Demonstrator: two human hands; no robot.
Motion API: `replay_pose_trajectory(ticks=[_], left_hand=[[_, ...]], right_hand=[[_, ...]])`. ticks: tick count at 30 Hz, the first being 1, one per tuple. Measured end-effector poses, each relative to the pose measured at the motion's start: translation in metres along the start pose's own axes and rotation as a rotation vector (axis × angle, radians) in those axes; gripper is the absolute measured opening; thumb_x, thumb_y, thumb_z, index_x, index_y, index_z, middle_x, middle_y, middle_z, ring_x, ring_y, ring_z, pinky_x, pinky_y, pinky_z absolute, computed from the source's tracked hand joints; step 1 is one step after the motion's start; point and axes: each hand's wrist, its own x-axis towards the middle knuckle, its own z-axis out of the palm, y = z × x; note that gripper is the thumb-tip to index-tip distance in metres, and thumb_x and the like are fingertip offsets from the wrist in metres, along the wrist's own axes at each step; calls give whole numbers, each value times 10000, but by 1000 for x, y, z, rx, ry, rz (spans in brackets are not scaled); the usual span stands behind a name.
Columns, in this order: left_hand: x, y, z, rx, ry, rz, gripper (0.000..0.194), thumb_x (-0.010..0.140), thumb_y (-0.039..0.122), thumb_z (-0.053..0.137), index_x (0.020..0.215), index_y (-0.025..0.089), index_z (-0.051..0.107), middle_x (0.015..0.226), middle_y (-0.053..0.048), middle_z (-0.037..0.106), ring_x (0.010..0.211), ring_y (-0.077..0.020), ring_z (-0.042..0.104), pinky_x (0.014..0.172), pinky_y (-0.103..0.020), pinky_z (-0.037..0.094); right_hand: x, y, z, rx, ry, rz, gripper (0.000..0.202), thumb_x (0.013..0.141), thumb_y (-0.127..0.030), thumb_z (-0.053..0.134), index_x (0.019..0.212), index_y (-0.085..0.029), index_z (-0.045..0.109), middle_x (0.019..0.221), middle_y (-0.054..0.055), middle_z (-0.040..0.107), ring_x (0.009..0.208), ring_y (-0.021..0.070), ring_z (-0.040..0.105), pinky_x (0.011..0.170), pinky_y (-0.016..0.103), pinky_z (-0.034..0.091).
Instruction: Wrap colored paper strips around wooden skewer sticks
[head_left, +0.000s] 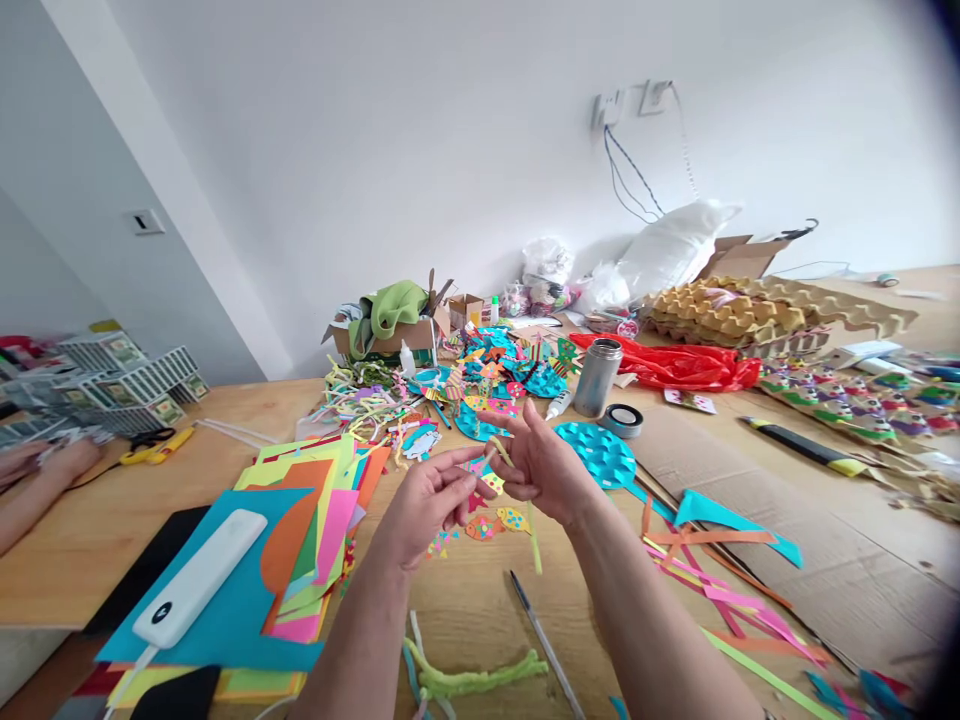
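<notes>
A pale yellow pipe cleaner [501, 453] is looped about the fingers of my right hand [546, 462], whose palm is turned up and inward. My left hand [433, 505] reaches in from the other side, thumb and fingers pinched together at the loop. A yellow-green strand [535, 545] lies just below my right hand. Under the hands are small dotted paper fish, among them a yellow fish [514, 519] and an orange fish [484, 528]. Nearer me lie a green pipe cleaner [484, 680] and a pen [544, 640].
Coloured paper sheets [225, 560] with a white power bank [201, 578] lie left. Right are a blue paper disc [596, 453], tape roll [622, 420], metal bottle [598, 377] and paper strips [735, 600]. Craft scraps [375, 405] fill the back. Another person's hand [71, 460] is far left.
</notes>
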Motion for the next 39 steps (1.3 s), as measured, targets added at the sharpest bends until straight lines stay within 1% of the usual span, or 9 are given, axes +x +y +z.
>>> replay_pose_trajectory(ticks=[3, 11, 14, 17, 20, 22, 27, 34, 39], left_hand=[[-3, 3, 3, 39, -67, -25, 560, 794, 293, 640, 1324, 161, 513, 781, -67, 694, 455, -44, 436, 426, -186, 265], [-2, -1, -3, 70, -63, 10, 498, 796, 301, 631, 1275, 176, 576, 666, -6, 609, 445, -41, 423, 434, -194, 272], [-1, -3, -6, 59, -43, 9, 470, 781, 316, 640, 1226, 163, 617, 634, 5, 582, 432, -41, 415, 424, -194, 261], [0, -3, -9, 23, 29, 24, 494, 762, 341, 657, 1224, 171, 617, 690, -8, 605, 433, -37, 408, 414, -192, 246], [0, -2, -10, -11, 81, 42, 517, 770, 345, 650, 1257, 182, 591, 734, -25, 634, 439, -35, 394, 410, -190, 226], [-1, -1, -9, -19, 92, 39, 510, 780, 340, 643, 1263, 189, 585, 743, -32, 649, 445, -36, 398, 411, -189, 222], [-2, -3, -9, -38, 104, 35, 510, 768, 345, 666, 1253, 204, 593, 778, -35, 657, 452, -33, 412, 408, -183, 219], [-1, -4, -10, -29, 90, 63, 489, 784, 333, 647, 1253, 203, 595, 719, -11, 608, 448, -34, 423, 399, -179, 226], [-2, -2, -9, -22, 100, 55, 443, 787, 319, 644, 1216, 212, 625, 864, -53, 656, 453, -24, 435, 399, -175, 233]], right_hand=[[-1, 3, 2, -49, -8, 32, 572, 860, -645, 403, 1213, -204, 488, 604, -49, 440, 403, 49, 167, 363, 164, 34], [-2, 12, 7, -221, -106, 108, 641, 885, -658, 305, 1299, -186, 434, 463, -73, 388, 370, 60, 192, 359, 158, 40], [-1, 12, 7, -218, -86, 92, 587, 884, -635, 350, 1235, -183, 478, 515, -47, 466, 375, 54, 196, 353, 161, 46], [0, 13, 7, -222, -19, 42, 464, 868, -583, 451, 1093, -187, 542, 635, -15, 548, 398, 49, 237, 346, 167, 71], [1, 15, 6, -323, 46, -37, 337, 823, -503, 585, 845, -169, 549, 602, -48, 482, 415, 37, 234, 358, 170, 109], [1, 16, 6, -442, 54, -92, 335, 799, -477, 631, 746, -168, 514, 547, -77, 400, 411, 31, 214, 367, 176, 126], [0, 17, 9, -615, 57, -150, 355, 786, -508, 626, 727, -169, 538, 517, -76, 401, 405, 40, 241, 369, 195, 144], [-2, 14, 12, -633, 49, -151, 320, 801, -480, 611, 760, -163, 588, 487, -75, 395, 407, 49, 261, 377, 200, 154], [-3, 14, 14, -614, 73, -144, 322, 806, -492, 602, 762, -177, 548, 435, -99, 351, 382, 46, 223, 369, 194, 135]])
